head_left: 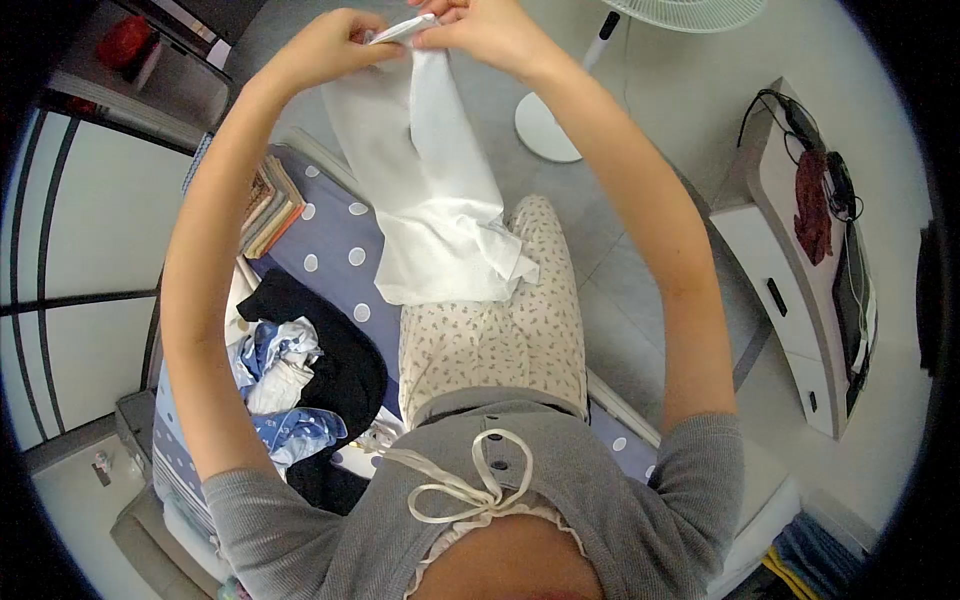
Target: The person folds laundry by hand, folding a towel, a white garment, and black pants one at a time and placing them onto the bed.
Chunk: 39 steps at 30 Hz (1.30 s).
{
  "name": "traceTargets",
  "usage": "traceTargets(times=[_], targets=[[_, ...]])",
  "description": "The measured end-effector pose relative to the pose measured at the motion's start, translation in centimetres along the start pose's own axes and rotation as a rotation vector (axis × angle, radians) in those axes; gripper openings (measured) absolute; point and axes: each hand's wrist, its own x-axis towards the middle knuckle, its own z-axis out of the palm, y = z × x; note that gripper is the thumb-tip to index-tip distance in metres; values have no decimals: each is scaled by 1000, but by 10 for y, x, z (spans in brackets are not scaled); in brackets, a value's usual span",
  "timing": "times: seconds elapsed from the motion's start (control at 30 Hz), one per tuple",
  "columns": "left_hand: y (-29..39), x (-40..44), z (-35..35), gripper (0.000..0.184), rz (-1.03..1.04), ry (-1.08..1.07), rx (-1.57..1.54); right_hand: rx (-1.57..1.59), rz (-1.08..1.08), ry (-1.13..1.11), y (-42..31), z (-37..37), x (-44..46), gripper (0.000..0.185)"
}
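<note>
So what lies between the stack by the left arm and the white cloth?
Just dotted sheet; that stretch between the stack and the white cloth is otherwise bare in the head view.

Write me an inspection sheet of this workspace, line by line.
Surface: blue polka-dot bedsheet, partly covered.
Job's things: white cloth, held up, its lower end over the floral trousers.
Clutter: black garment under loose blue-and-white cloths; folded fabric stack beyond.
Grippers: bare left hand and right hand, both gripping the white cloth's upper edge.
Cables: black cord on the drawer unit, beside dark red cloth; none seen touching the white cloth.
Surroundings: white fan on grey tiled floor.
</note>
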Motion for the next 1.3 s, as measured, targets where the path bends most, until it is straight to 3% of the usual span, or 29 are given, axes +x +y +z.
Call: traceTargets(times=[0.07,0.17,0.27,0.37,0.47,0.5,0.57,0.63,0.77,0.83,0.97,1.03,1.1,1.17,1.27,1.3], targets=[[1,-6,-5,39,-58,-83,53,-14,-3,15,-3,2,-5,30],[19,-20,4,34,334,236,-19,125,38,-15,6,15,-4,30],[2,-16,4,29,235,-64,-426,136,-102,40,6,21,-2,28],[9,-29,-4,29,180,-40,-359,310,-75,140,-2,31,-12,28],[16,-46,-4,29,122,46,-400,723,-19,214,-3,48,-22,26],[15,-53,-5,29,93,64,-368,418,-184,206,13,55,-27,34],[8,-70,-11,28,38,103,-303,450,-49,129,12,61,-46,42],[-1,-90,-18,28,134,328,-190,340,63,52,23,70,-70,48],[3,-115,-44,31,388,749,-119,36,93,129,83,101,-131,50],[4,-125,-67,29,365,948,-1,37,107,247,105,112,-159,49],[-18,-154,-121,38,68,1085,13,-14,92,323,124,120,-185,45],[0,-153,-135,35,104,1092,0,-68,20,269,122,118,-188,41],[21,-147,-165,26,473,906,179,-88,-34,139,113,114,-187,37],[32,-149,-175,27,626,817,257,-67,-68,-73,89,103,-178,34],[52,-154,-172,31,601,949,233,269,-104,-163,76,103,-160,30],[58,-155,-170,30,616,967,266,190,-116,-162,75,105,-156,33]])
